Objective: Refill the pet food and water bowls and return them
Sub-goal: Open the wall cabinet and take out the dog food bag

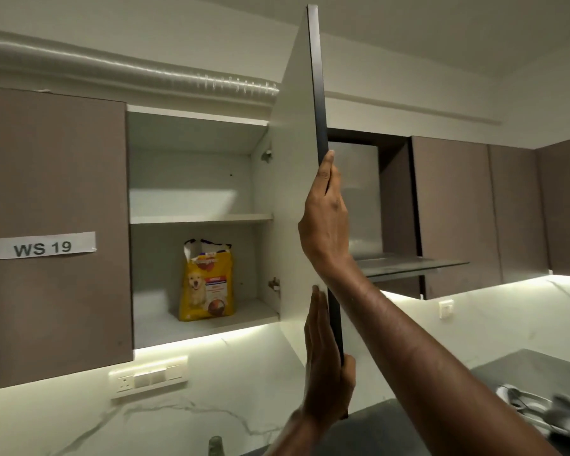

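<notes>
Inside open wall cabinet [198,179]: yellow food bag [207,281] on lower shelf; left hand [326,363], right hand [326,222] gripping door [297,199].

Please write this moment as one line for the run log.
stage: cabinet open | left hand: on cabinet door lower edge | right hand: on door edge | pet food bag: lower shelf, upright, untouched

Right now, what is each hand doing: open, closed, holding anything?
Left hand: closed on the cabinet door at its lower edge.
Right hand: closed on the same door's edge, higher up.
</notes>
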The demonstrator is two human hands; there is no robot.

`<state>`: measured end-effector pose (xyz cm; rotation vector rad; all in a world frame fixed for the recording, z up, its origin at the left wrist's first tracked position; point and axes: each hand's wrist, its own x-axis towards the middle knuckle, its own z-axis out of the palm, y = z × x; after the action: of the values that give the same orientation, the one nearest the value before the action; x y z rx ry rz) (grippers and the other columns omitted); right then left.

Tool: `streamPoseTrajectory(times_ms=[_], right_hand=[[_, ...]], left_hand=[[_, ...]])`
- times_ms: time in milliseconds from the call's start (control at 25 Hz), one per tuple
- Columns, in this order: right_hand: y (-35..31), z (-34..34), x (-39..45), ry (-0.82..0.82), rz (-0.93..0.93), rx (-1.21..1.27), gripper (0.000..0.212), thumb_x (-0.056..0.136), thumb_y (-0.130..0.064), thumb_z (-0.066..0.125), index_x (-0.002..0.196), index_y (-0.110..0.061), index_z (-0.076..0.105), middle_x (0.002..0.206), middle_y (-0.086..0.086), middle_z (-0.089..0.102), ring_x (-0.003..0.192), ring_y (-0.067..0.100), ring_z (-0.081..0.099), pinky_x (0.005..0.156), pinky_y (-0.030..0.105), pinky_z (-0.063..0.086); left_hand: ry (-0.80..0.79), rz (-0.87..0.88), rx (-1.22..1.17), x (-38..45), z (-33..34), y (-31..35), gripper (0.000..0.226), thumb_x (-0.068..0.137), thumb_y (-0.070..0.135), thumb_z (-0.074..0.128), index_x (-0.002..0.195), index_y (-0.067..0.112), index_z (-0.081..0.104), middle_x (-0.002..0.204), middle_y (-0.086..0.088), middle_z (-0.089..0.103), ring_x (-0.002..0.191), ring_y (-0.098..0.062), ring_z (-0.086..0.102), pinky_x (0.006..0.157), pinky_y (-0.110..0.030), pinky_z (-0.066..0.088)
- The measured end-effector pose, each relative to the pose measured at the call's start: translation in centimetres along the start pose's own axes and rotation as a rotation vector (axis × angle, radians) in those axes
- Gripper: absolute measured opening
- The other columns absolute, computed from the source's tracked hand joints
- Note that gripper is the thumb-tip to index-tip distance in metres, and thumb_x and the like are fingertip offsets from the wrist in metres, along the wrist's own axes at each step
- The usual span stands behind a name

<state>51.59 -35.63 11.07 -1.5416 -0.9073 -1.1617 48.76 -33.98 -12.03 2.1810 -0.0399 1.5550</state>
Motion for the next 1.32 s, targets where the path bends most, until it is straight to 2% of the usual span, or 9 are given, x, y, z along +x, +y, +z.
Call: streamPoseTrajectory(times_ms=[120,320,520,640,800,920,1080,1200,1320], right_hand=[[3.5,-2.3,0.7,-0.036,0.057,0.015,0.1,0.096,0.013,0.058,0.171,-0.01,-0.003,0.171,0.018,0.029,0.098,0.02,0.064,0.087,0.028,0.059],[7.6,-3.5,1.7,-0.057,0.063,0.053,0.094,0.102,0.002,0.063,0.172,-0.012,0.002,0.173,0.014,0.028,0.087,0.013,0.06,0.07,0.012,0.044],[8.9,-2.6,1.3,-0.002,-0.022,-0.014,0.083,0.102,0.007,0.05,0.171,-0.008,0.008,0.169,0.024,0.031,0.11,0.021,0.067,0.097,0.03,0.059],[6.6,-1.1,0.3,0.144,-0.065,-0.346,0.085,0.089,0.005,0.023,0.17,-0.018,0.025,0.174,0.029,0.022,0.156,0.05,0.033,0.123,0.068,0.032],[1.6,5.0,-3.0,0.204,-0.21,-0.271,0.074,0.086,0.005,0.044,0.153,-0.025,0.055,0.17,0.023,0.036,0.156,0.048,0.034,0.124,0.065,0.027],[-0.2,12.0,-5.7,0.044,-0.255,0.0,0.045,0.087,-0.018,0.066,0.132,-0.022,0.067,0.149,0.014,0.057,0.135,0.036,0.053,0.105,0.048,0.045],[-0.2,26.0,-10.8,-0.34,-0.022,0.205,0.033,0.096,-0.037,0.063,0.126,-0.021,0.066,0.129,0.007,0.063,0.12,0.029,0.059,0.099,0.048,0.051],[1.0,35.5,-14.0,-0.555,0.269,0.317,0.047,0.101,-0.049,0.067,0.135,-0.017,0.063,0.136,0.011,0.062,0.126,0.03,0.06,0.104,0.046,0.052],[3.0,42.4,-13.3,-0.513,0.546,0.404,0.074,0.097,-0.07,0.057,0.14,-0.01,0.06,0.14,0.018,0.064,0.132,0.037,0.06,0.11,0.049,0.05]], left_hand=[[-0.037,0.05,0.051,1.7,2.1,-0.6,0.117,0.076,0.02,0.084,0.167,0.027,0.011,0.175,-0.004,0.018,0.161,-0.023,0.024,0.13,-0.024,0.022],[-0.104,0.158,0.249,7.3,3.8,-0.2,0.118,0.073,0.05,0.084,0.164,0.006,0.024,0.17,-0.017,0.02,0.156,-0.031,0.025,0.125,-0.045,0.039],[-0.051,0.172,0.257,8.3,5.0,-0.8,0.108,0.076,0.051,0.084,0.16,0.006,0.033,0.165,-0.014,0.024,0.149,-0.03,0.031,0.121,-0.031,0.037],[-0.122,0.267,0.207,8.5,3.6,-2.3,0.091,0.09,0.054,0.075,0.152,-0.006,0.045,0.16,-0.015,0.034,0.145,-0.028,0.038,0.123,-0.014,0.025],[-0.26,0.345,0.294,9.4,-1.9,-8.7,0.065,0.109,0.048,0.043,0.14,-0.007,0.058,0.139,-0.028,0.063,0.133,-0.041,0.059,0.118,-0.043,0.046],[-0.127,0.181,0.425,9.6,-6.9,-16.7,0.045,0.098,0.026,0.063,0.132,-0.004,0.063,0.125,-0.025,0.07,0.119,-0.039,0.067,0.103,-0.05,0.057],[0.136,-0.268,0.485,8.9,-13.3,-28.7,0.052,0.102,0.032,0.066,0.147,0.011,0.052,0.147,-0.014,0.059,0.134,-0.034,0.058,0.106,-0.049,0.054],[0.368,-0.574,0.382,10.6,-17.4,-35.5,0.044,0.1,0.032,0.067,0.137,0.013,0.054,0.141,-0.01,0.057,0.13,-0.034,0.055,0.1,-0.044,0.053],[0.397,-0.734,0.345,14.1,-20.5,-39.9,0.064,0.102,0.051,0.059,0.152,0.012,0.044,0.154,-0.015,0.046,0.143,-0.037,0.043,0.111,-0.046,0.041]])
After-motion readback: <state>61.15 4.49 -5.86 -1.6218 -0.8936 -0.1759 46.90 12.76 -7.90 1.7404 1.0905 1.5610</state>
